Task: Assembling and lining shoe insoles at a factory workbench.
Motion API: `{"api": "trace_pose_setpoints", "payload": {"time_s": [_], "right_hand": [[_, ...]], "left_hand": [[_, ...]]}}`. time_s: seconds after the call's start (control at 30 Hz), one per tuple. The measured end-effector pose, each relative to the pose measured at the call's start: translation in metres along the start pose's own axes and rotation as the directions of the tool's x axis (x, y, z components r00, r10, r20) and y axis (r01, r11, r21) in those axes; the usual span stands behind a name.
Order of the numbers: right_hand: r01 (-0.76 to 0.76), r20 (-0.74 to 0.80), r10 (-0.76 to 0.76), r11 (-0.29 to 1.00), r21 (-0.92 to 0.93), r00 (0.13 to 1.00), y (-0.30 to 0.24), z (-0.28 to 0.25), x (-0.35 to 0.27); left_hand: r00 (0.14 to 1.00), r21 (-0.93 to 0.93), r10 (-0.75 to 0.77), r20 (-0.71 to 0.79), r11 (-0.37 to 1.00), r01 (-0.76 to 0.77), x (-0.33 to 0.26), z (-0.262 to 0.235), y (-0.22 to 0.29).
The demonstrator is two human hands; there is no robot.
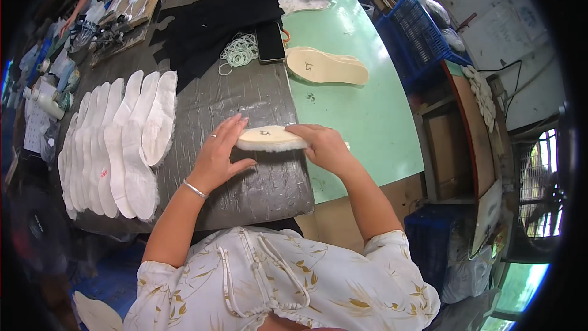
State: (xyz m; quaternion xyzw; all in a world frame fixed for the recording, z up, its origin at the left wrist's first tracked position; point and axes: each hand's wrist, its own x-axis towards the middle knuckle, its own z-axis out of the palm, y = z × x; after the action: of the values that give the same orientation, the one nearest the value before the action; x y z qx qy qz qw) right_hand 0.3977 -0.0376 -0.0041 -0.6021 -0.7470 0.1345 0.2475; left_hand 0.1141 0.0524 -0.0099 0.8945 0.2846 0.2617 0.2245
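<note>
Both hands are holding a fleecy insole (271, 138) over the worktop (257, 104), mid-scene. L hand (219, 156) is gripping its left end, R hand (323, 146) closing its grip on the right end. Row of white insoles (116, 147) lying to the left; a second insole (326, 65) w/ phone (270, 41) lying farther off.

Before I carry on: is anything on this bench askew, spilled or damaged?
Nothing stands out. Both hands, left hand and right hand, hold a fleecy insole. The white insoles lie fanned in an overlapping row; the beige sole lies flat.
</note>
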Motion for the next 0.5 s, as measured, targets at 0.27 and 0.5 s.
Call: {"api": "trace_pose_setpoints", "payload": {"time_s": [0.27, 0.5], "right_hand": [[-0.106, -0.460, -0.116, 0.897, -0.429, 0.880, 0.119, -0.033, 0.039], [-0.325, -0.082, 0.318, 0.867, -0.377, 0.945, 0.188, -0.009, 0.055]], "left_hand": [[0.971, 0.013, -0.124, -0.204, 0.992, 0.129, -0.037, 0.012, -0.012], [0.949, -0.010, -0.260, -0.179, 0.965, 0.262, -0.077, 0.008, -0.011]]}}
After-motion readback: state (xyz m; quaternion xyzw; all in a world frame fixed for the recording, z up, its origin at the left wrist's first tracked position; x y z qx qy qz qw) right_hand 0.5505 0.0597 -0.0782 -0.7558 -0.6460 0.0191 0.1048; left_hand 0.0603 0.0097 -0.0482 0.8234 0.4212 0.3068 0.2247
